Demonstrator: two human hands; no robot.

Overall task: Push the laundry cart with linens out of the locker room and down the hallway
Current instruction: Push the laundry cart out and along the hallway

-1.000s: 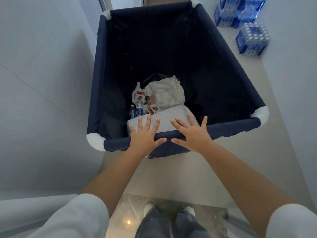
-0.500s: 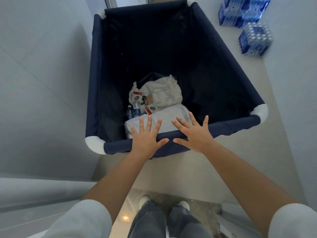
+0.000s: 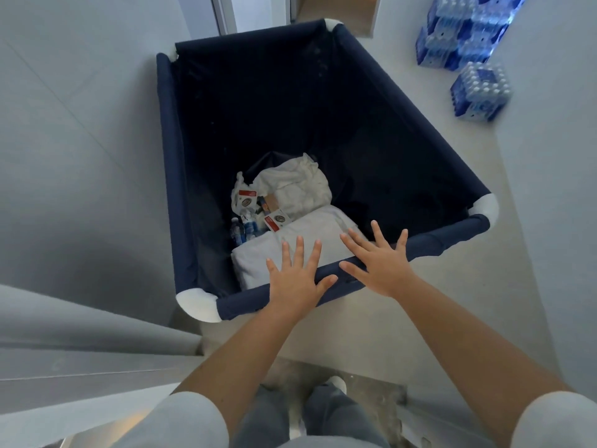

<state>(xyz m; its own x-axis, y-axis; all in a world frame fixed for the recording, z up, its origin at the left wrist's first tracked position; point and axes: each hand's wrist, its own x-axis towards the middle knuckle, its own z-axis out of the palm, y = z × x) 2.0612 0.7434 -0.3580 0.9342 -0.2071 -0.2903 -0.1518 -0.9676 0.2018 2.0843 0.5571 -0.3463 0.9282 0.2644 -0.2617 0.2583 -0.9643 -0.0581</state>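
Note:
A navy fabric laundry cart (image 3: 429, 143) with white corner caps fills the middle of the view. At its bottom lie white folded linens (image 3: 290, 240), a crumpled white cloth, small boxes and a few water bottles. My left hand (image 3: 295, 279) presses flat on the cart's near rim, fingers spread. My right hand (image 3: 379, 263) rests flat on the same rim just to the right, fingers also apart. Neither hand wraps around the rim.
A grey wall (image 3: 80, 140) runs close along the cart's left side, with a door edge at the near left. Stacked packs of blue water bottles (image 3: 478, 88) stand on the floor at the far right. A doorway (image 3: 258, 11) lies beyond the cart.
The cart has rolled forward and away from me, with its far end swinging a little to the right. Both hands stay flat on the near rim.

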